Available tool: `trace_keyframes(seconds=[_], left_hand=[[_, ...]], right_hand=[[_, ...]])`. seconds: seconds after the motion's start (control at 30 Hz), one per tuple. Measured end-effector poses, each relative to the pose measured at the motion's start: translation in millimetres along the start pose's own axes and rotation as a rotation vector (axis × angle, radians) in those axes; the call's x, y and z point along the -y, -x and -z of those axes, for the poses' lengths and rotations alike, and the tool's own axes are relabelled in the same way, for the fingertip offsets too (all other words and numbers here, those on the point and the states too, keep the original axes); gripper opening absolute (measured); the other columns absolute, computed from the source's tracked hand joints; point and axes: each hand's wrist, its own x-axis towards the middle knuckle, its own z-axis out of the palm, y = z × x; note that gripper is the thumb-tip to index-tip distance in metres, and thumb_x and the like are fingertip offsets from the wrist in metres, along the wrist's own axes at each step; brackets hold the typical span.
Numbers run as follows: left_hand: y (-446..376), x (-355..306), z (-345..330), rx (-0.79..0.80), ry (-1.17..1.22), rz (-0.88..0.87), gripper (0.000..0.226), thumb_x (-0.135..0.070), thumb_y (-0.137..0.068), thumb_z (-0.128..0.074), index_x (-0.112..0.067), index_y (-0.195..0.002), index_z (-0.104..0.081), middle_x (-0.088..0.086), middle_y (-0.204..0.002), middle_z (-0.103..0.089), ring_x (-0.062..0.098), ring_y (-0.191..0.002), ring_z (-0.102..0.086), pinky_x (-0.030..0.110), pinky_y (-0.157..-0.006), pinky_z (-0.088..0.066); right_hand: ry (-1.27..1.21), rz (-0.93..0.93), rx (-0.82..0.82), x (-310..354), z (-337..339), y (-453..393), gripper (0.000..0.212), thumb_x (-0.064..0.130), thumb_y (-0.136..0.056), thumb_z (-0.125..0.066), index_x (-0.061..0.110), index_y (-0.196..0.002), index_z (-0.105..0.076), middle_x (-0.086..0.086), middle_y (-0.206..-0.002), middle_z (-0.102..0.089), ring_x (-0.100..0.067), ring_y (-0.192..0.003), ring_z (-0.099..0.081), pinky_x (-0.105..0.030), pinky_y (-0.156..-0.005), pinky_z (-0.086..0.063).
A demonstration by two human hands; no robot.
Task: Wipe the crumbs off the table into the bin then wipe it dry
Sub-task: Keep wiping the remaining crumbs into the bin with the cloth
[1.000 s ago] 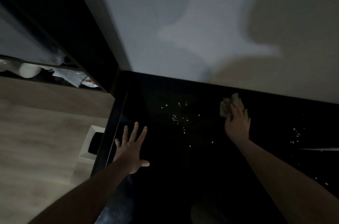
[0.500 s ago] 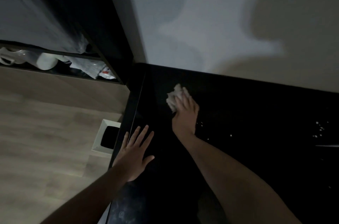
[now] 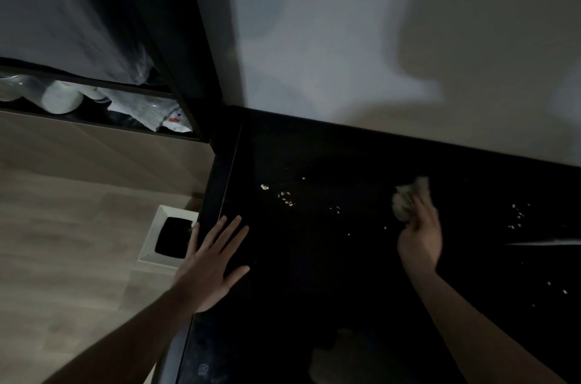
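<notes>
The black table (image 3: 314, 273) fills the lower right of the dim head view. Pale crumbs (image 3: 284, 196) lie near its left edge, and more crumbs (image 3: 517, 217) are scattered at the right. My right hand (image 3: 419, 239) presses a crumpled pale cloth (image 3: 407, 196) onto the tabletop, between the two crumb patches. My left hand (image 3: 209, 264) lies flat with fingers spread on the table's left edge. A white square bin (image 3: 152, 245) with a dark opening stands on the floor just left of that edge, beside my left hand.
A light wall (image 3: 361, 53) runs behind the table. At the upper left a dark shelf (image 3: 103, 119) holds white rolls and packets. Wood-look floor (image 3: 63, 258) spreads to the left. A thin bright streak (image 3: 544, 241) crosses the table at the right.
My right hand swept the cloth left toward the table's left edge, then back right to the middle. Crumbs now sit nearer the left edge. My left hand stayed on the edge.
</notes>
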Motion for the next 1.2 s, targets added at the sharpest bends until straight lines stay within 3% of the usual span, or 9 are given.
trace_keyframes(seconds=[0.07, 0.23, 0.47, 0.6, 0.83, 0.97, 1.07, 1.13, 1.2], left_hand=[[0.1, 1.6, -4.5, -0.019, 0.001, -0.011, 0.08, -0.072, -0.101, -0.028, -0.029, -0.167, -0.013, -0.009, -0.176, 0.005, 0.018, -0.162, 0.004, 0.064, -0.126, -0.01], [-0.7, -0.8, -11.7, -0.05, -0.017, 0.004, 0.079, -0.069, -0.101, -0.032, -0.027, -0.166, -0.017, -0.004, -0.176, -0.006, 0.022, -0.163, -0.004, 0.065, -0.125, -0.014], [-1.3, -1.0, -13.6, -0.085, 0.007, 0.0, 0.078, -0.065, -0.1, -0.037, -0.027, -0.166, -0.021, -0.003, -0.175, -0.012, 0.022, -0.162, -0.007, 0.065, -0.125, -0.014], [1.9, -1.3, -11.6, -0.107, 0.016, -0.012, 0.075, -0.061, -0.1, -0.039, -0.024, -0.165, -0.026, -0.001, -0.175, -0.014, 0.023, -0.162, -0.008, 0.063, -0.126, -0.014], [29.5, 3.9, -25.4, -0.109, 0.069, 0.001, 0.074, -0.056, -0.102, -0.04, -0.019, -0.164, -0.028, 0.001, -0.175, -0.015, 0.024, -0.162, -0.007, 0.06, -0.126, -0.02], [40.3, 5.3, -29.0, -0.107, 0.104, -0.004, 0.073, -0.052, -0.102, -0.04, -0.018, -0.165, -0.025, 0.0, -0.176, -0.009, 0.023, -0.163, -0.003, 0.057, -0.127, -0.018], [43.0, 6.7, -28.6, -0.089, 0.129, -0.004, 0.074, -0.051, -0.102, -0.039, -0.019, -0.166, -0.021, -0.002, -0.176, -0.004, 0.021, -0.163, 0.002, 0.055, -0.128, -0.016], [43.6, 6.9, -28.0, -0.072, 0.129, -0.006, 0.074, -0.052, -0.103, -0.037, -0.02, -0.167, -0.018, -0.002, -0.176, 0.0, 0.02, -0.162, 0.006, 0.053, -0.128, -0.012], [43.5, 7.8, -28.9, -0.071, 0.131, -0.009, 0.074, -0.052, -0.102, -0.036, -0.021, -0.167, -0.017, -0.001, -0.176, 0.001, 0.02, -0.162, 0.007, 0.052, -0.129, -0.008]], right_hand=[[0.209, -0.175, 0.071, -37.5, 8.1, 7.8, 0.057, 0.013, -0.092, -0.039, 0.02, -0.147, -0.054, -0.006, -0.16, -0.044, -0.039, -0.148, -0.036, -0.057, -0.12, -0.03], [0.371, -0.243, 0.07, -18.5, -29.4, 46.7, 0.061, 0.03, -0.093, -0.037, 0.025, -0.153, -0.046, -0.007, -0.165, -0.036, -0.038, -0.153, -0.025, -0.057, -0.122, -0.018], [0.203, -0.121, 0.124, 103.7, -115.7, 91.3, 0.07, 0.016, -0.082, -0.043, 0.029, -0.15, -0.05, 0.005, -0.165, -0.035, -0.03, -0.153, -0.027, -0.053, -0.12, -0.02], [0.062, 0.035, 0.256, 164.9, -148.7, 103.4, 0.073, 0.008, -0.083, -0.046, 0.034, -0.152, -0.045, 0.012, -0.169, -0.023, -0.018, -0.157, -0.018, -0.048, -0.126, -0.015], [-0.267, 0.194, 0.607, 237.3, -172.3, 122.4, 0.07, 0.011, -0.082, -0.035, 0.023, -0.148, -0.053, 0.0, -0.163, -0.038, -0.019, -0.155, -0.025, -0.039, -0.129, -0.011], [-0.467, 0.075, 0.445, 229.1, -143.3, 108.5, 0.062, -0.011, -0.092, -0.042, 0.019, -0.144, -0.058, 0.0, -0.157, -0.047, -0.006, -0.145, -0.041, -0.034, -0.123, -0.033], [-0.578, 0.032, 0.231, 191.2, -109.9, 91.4, 0.056, -0.025, -0.093, -0.039, -0.004, -0.143, -0.054, -0.011, -0.148, -0.052, 0.01, -0.132, -0.051, -0.015, -0.113, -0.038], [-0.45, -0.026, 0.171, 150.4, -96.0, 76.1, 0.059, -0.021, -0.094, -0.043, 0.003, -0.148, -0.049, -0.012, -0.153, -0.049, -0.007, -0.139, -0.05, -0.029, -0.118, -0.039], [-0.092, -0.089, 0.188, 121.4, -93.1, 69.6, 0.064, -0.01, -0.093, -0.049, 0.017, -0.151, -0.048, -0.004, -0.161, -0.041, -0.026, -0.152, -0.032, -0.047, -0.126, -0.026]])
